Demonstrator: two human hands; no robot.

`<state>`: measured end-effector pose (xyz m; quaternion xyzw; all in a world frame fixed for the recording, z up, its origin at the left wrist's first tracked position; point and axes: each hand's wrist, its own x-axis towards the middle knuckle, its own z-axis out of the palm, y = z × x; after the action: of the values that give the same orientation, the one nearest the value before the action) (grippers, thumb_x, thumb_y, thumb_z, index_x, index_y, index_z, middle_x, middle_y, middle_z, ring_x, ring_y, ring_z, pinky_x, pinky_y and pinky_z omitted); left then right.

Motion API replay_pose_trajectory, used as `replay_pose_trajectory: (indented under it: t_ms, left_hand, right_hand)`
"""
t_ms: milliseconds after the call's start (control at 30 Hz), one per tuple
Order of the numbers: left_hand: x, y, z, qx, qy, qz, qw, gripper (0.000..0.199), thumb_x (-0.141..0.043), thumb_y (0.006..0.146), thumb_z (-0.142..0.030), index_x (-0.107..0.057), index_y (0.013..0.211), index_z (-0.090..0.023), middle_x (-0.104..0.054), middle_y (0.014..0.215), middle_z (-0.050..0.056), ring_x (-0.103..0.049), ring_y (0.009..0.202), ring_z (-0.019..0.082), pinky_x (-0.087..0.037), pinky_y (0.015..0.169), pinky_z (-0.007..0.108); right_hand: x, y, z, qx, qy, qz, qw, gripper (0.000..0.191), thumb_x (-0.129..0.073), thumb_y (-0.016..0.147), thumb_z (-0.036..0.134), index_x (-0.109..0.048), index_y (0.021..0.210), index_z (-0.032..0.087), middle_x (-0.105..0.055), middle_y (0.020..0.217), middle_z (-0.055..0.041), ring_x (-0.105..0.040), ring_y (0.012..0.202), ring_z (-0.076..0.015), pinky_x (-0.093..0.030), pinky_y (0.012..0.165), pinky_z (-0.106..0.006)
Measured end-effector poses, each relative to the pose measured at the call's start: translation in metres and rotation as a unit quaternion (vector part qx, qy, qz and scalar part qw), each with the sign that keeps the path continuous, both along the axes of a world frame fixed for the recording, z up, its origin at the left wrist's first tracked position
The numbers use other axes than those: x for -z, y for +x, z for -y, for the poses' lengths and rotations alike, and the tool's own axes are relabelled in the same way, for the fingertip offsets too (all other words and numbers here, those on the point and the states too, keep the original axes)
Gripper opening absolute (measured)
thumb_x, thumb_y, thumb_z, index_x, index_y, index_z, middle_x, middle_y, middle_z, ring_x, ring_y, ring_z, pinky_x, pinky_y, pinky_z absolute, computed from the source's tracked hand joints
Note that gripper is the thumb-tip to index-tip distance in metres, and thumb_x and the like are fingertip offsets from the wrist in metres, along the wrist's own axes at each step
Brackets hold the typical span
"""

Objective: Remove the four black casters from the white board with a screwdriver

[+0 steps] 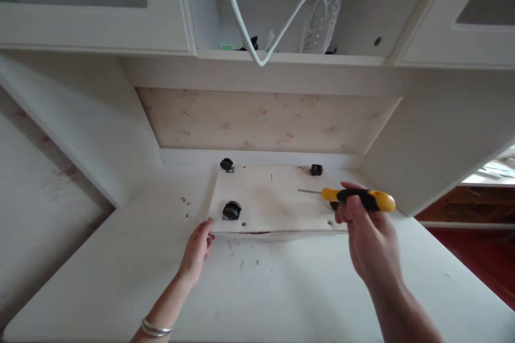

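Note:
A white board [277, 198] lies on the white desk top, with black caster wheels near its corners. One caster [232, 210] stands at the near left, another [226, 164] at the far left and a third [316, 170] at the far right; a dark part near my right hand is mostly covered. My left hand [198, 249] grips the board's near left corner, fingers curled at its edge. In my right hand [368, 233] is a yellow and black screwdriver [358, 199], held above the board's right side, its shaft pointing left and touching nothing I can make out.
Several small dark screws [185, 201] lie on the desk [257, 300] left of the board, and dark crumbs sit in front of it. Overhead, a white cable [261, 63] hangs from a shelf that holds a clear plastic bottle [322, 21]. Side panels [434, 134] flank the desk.

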<state>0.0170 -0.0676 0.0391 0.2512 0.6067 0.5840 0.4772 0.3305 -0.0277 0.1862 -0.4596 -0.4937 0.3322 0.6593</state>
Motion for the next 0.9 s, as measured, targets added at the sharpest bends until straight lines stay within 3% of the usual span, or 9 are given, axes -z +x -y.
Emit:
replay_pose_trajectory:
  t_ms: [100,167,300,400,600,767,900]
  left_hand:
    - [0.001,0.006,-0.005,-0.011,0.021,0.008,1.000,0.040,-0.062,0.079,-0.056,-0.042,0.070,-0.022,-0.034,0.049,-0.010,-0.024,0.040,0.005,-0.014,0.042,0.021]
    - [0.000,0.005,-0.007,-0.007,0.024,0.004,1.000,0.039,-0.062,0.079,-0.053,-0.043,0.069,-0.021,-0.038,0.049,-0.010,-0.023,0.039,0.004,-0.014,0.042,0.022]
    - [0.000,-0.002,-0.006,0.013,0.023,-0.003,1.000,0.037,-0.063,0.079,-0.052,-0.046,0.069,-0.020,-0.049,0.053,-0.006,-0.022,0.037,0.002,-0.011,0.042,0.022]
    - [0.000,-0.006,-0.005,0.027,0.022,-0.003,0.999,0.037,-0.061,0.081,-0.052,-0.048,0.071,-0.019,-0.051,0.053,-0.005,-0.023,0.037,0.002,-0.011,0.041,0.022]
    - [0.005,-0.015,-0.007,0.065,0.018,-0.009,0.998,0.036,-0.057,0.086,-0.053,-0.054,0.078,-0.018,-0.053,0.057,-0.004,-0.024,0.040,0.002,-0.014,0.042,0.021]
    - [0.005,-0.020,-0.012,0.053,0.008,0.016,0.998,0.038,-0.060,0.083,-0.055,-0.055,0.079,-0.017,-0.049,0.055,-0.006,-0.024,0.041,0.003,-0.014,0.042,0.021]
    - [0.004,-0.022,-0.009,0.041,-0.006,0.026,0.999,0.039,-0.061,0.083,-0.056,-0.056,0.080,-0.018,-0.044,0.052,-0.007,-0.029,0.044,0.005,-0.019,0.044,0.020]
  right_hand:
    - [-0.015,-0.029,-0.030,-0.059,0.001,-0.010,0.998,0.040,-0.064,0.084,0.053,-0.063,0.108,0.022,-0.048,0.063,0.0042,-0.045,0.059,-0.0137,-0.039,0.058,-0.029]
    - [-0.019,-0.049,-0.050,-0.099,-0.017,0.003,0.995,0.035,-0.065,0.083,0.054,-0.062,0.094,0.021,-0.047,0.060,0.0053,-0.043,0.056,-0.0122,-0.036,0.056,-0.027]
    - [-0.020,-0.087,-0.092,-0.067,-0.038,0.069,0.995,0.039,-0.068,0.077,0.057,-0.055,0.075,0.020,-0.042,0.056,0.0067,-0.035,0.052,-0.0102,-0.029,0.052,-0.027]
    - [-0.020,-0.118,-0.124,-0.054,-0.015,0.089,0.995,0.039,-0.071,0.073,0.056,-0.057,0.076,0.019,-0.047,0.063,0.0052,-0.039,0.058,-0.0106,-0.030,0.055,-0.026]
    - [-0.019,-0.186,-0.182,-0.140,-0.068,-0.035,0.987,0.039,-0.071,0.070,0.052,-0.059,0.086,0.018,-0.061,0.084,-0.0021,-0.056,0.076,-0.0151,-0.043,0.068,-0.028]
    - [-0.014,-0.230,-0.211,-0.168,-0.048,-0.102,0.979,0.027,-0.069,0.071,0.037,-0.051,0.087,0.024,-0.056,0.070,0.0055,-0.055,0.059,-0.0114,-0.042,0.055,-0.024]
    - [-0.014,-0.250,-0.224,-0.153,-0.034,-0.109,0.982,0.034,-0.070,0.072,0.048,-0.045,0.074,0.025,-0.046,0.054,0.0089,-0.042,0.044,-0.0090,-0.033,0.043,-0.023]
